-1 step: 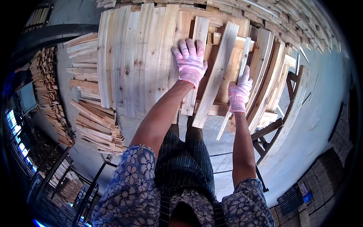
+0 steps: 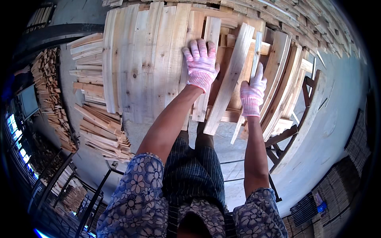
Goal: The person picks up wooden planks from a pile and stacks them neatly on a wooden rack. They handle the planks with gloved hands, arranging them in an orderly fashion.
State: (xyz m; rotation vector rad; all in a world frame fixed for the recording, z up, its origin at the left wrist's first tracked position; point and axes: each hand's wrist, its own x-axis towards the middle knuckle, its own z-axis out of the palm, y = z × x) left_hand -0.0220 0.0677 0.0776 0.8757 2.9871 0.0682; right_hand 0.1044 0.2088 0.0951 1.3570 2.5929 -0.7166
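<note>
My left hand, in a pink-and-white knit glove, lies flat with its fingers stretched out on a pale wooden board. My right hand, gloved alike, is closed around a narrow wooden strip, the index finger pointing along it. The strip's near end pokes out below the hand, toward me. Between my hands a loose plank lies slanted across the gap in the boards. To the left, several planks lie side by side. Thicker boards lean together just right of my right hand.
Short wood pieces are stacked at the left, with another long pile beyond. Stacked timber runs along the far side. A wooden frame with a slanted beam stands at the right. A person's arm shows at the far left.
The narrow strip has slid a little away from me with my right hand on it. The slanted plank sits slightly farther right. My left hand has barely moved.
</note>
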